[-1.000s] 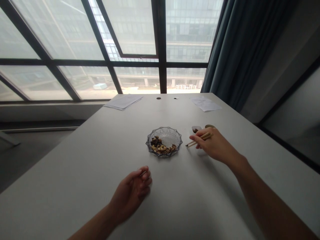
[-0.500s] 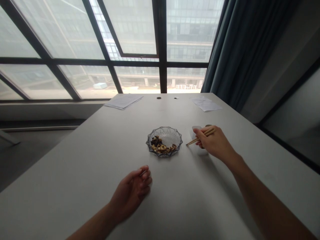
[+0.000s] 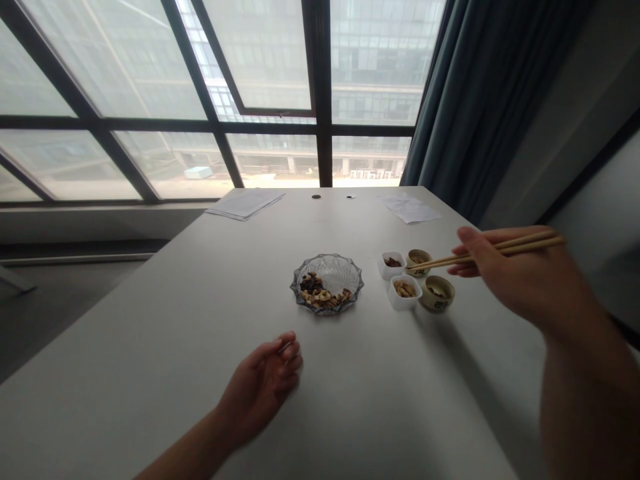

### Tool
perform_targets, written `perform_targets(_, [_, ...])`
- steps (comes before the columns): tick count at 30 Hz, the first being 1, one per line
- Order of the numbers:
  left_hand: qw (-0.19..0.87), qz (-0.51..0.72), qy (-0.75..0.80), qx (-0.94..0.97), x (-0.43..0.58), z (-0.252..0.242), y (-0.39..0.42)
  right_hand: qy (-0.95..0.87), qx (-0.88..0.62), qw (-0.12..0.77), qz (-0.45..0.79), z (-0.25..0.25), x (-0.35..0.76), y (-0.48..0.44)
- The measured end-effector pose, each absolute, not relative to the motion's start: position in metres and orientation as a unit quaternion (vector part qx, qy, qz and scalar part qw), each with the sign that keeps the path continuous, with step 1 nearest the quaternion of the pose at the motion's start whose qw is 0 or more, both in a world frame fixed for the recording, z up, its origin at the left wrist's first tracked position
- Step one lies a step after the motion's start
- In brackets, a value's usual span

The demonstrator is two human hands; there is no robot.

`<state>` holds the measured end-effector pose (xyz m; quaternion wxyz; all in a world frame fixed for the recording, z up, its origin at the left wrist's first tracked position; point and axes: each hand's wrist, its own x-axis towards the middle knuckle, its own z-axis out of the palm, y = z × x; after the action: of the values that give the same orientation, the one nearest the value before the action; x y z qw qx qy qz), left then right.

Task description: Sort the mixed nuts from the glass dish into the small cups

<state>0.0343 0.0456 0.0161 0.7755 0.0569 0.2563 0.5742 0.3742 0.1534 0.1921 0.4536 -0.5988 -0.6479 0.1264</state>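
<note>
My right hand (image 3: 505, 267) holds a pair of wooden chopsticks (image 3: 530, 243), their tips over the rim between the back white cup (image 3: 393, 270) and the back brown bowl (image 3: 419, 260). Nearer me stand a second white cup (image 3: 406, 300) with light brown pieces and a second brown bowl (image 3: 437, 297). A clear glass dish (image 3: 340, 272) at the centre contains dark and tan dried pieces along its left and near side. My left hand (image 3: 273, 377) rests on its side on the table, fingers loosely curled; whether something small lies between its fingertips is unclear.
The white table (image 3: 200, 320) runs to a large framed window. Papers (image 3: 246, 203) lie at its back left and a sheet (image 3: 410, 207) at its back right. Two small round things, one dark (image 3: 316, 197), sit near the back edge. A dark curtain (image 3: 465, 113) hangs at the right.
My right hand has moved right with the chopsticks, away from the glass dish. The cups and bowls it mostly hid are now in view. My left hand has stayed in place.
</note>
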Motion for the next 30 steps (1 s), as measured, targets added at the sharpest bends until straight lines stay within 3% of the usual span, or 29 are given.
perform_targets(5, [0.77,0.58,0.262,0.058,0.036,0.02,0.046,-0.621,-0.669,0.403,0.068,0.195,0.412,0.162])
perform_targets(14, [0.767,0.579,0.27,0.054,0.036,0.022,0.045,-0.636,-0.652,0.362,0.198,0.172,0.42,0.192])
perform_targets(20, [0.771,0.579,0.261,0.057,0.036,0.021,0.045,-0.638,-0.605,0.461,0.117,0.183,0.395,0.177])
perform_targets(23, [0.773,0.577,0.258,0.058,0.036,0.02,0.045,-0.659,-0.528,0.509,0.168,0.181,0.371,0.17])
perform_targets(27, [0.772,0.577,0.259,0.058,0.036,0.019,0.045,-0.712,-0.462,0.451,0.277,0.167,0.331,0.16])
perform_targets(30, [0.772,0.579,0.257,0.061,0.036,0.018,0.046,-0.76,-0.436,0.387,0.288,0.152,0.308,0.158])
